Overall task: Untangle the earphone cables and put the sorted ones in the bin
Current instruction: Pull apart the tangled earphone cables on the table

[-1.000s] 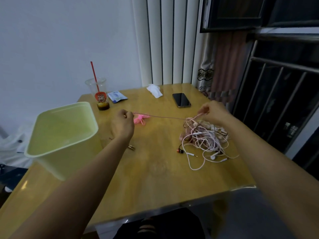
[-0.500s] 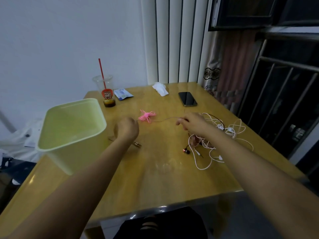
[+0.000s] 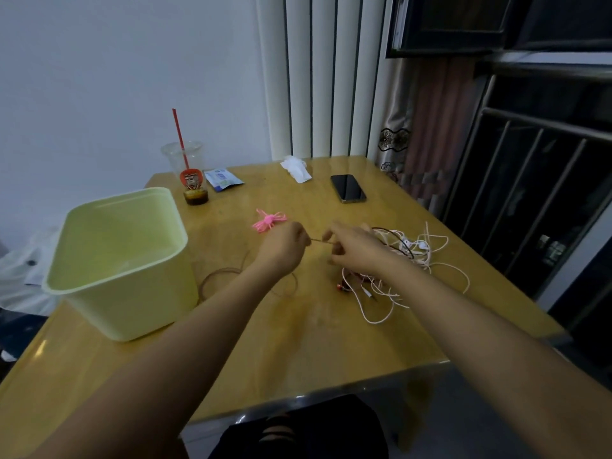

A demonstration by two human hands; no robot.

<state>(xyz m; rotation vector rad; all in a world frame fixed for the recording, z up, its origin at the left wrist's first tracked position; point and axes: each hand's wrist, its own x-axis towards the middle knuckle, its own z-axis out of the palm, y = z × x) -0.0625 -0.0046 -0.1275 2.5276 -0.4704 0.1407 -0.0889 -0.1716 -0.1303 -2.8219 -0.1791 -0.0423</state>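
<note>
Glossy yellow wooden bench. Pale green plastic bin, rounded-square, open-topped, set at bench left. Thin tangled white cables heaped under and right of right grip. Thin brown cable pinched by left grip and right grip, short span stretched between them. Slack loops laid beside bin.

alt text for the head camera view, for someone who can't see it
A person's left hand and right hand pinch a thin brown cable between them above a wooden table. A tangle of white earphone cables lies by the right hand, and a pale green bin stands to the left.
</note>
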